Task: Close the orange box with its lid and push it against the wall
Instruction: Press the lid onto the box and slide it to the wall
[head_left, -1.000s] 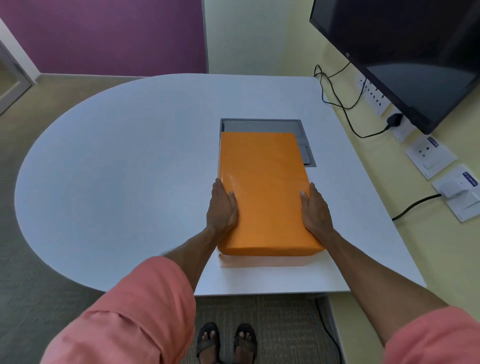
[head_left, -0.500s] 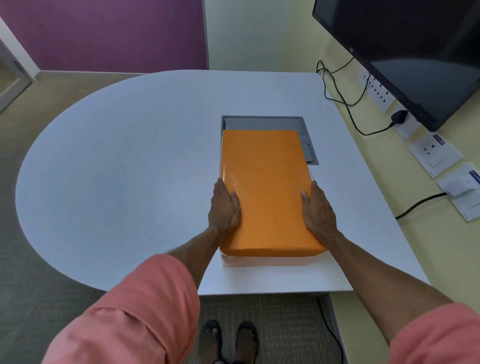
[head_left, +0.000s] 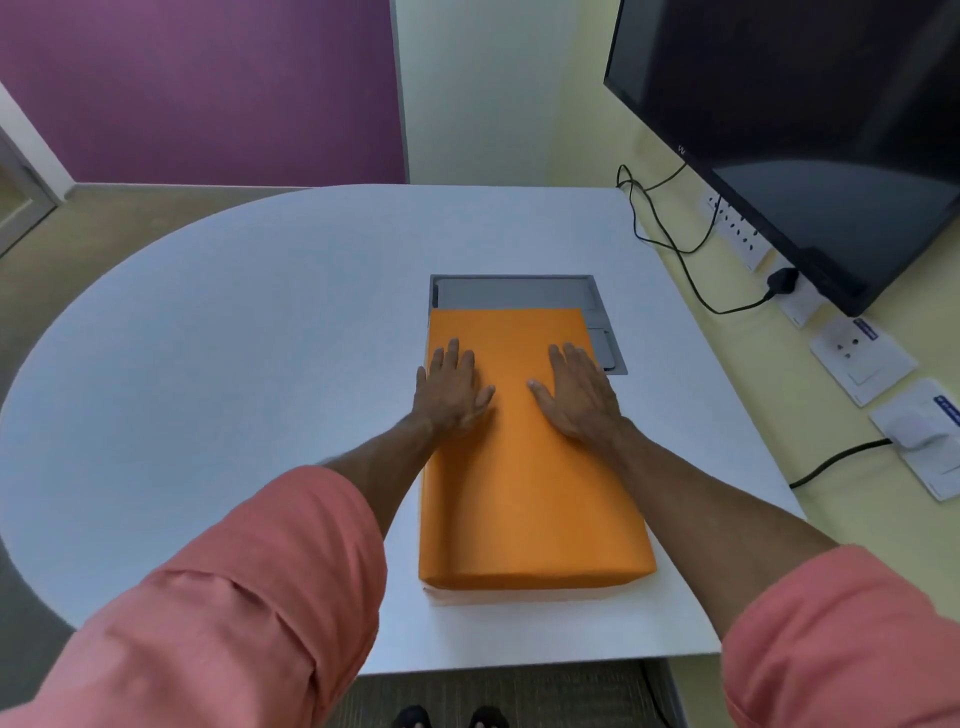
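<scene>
The orange lid (head_left: 524, 499) lies over the box on the white table (head_left: 234, 364). A thin pale strip of the box (head_left: 519, 596) shows under the lid's near edge. My left hand (head_left: 449, 387) rests flat on the lid's far left part, fingers spread, its outer edge over the lid's left side. My right hand (head_left: 576, 392) lies flat on the far right part, fingers spread. Neither hand grips anything. The yellow wall (head_left: 727, 374) runs along the table's right side, a gap away from the box.
A grey recessed cable hatch (head_left: 514, 291) in the table is partly covered by the lid's far end. A black monitor (head_left: 810, 130) hangs on the right wall, with sockets (head_left: 857, 353) and black cables (head_left: 670, 244) below it. My feet show under the table's near edge.
Both hands left the lid's long sides near the front and now lie flat on top, further back. The view has also shifted closer.
</scene>
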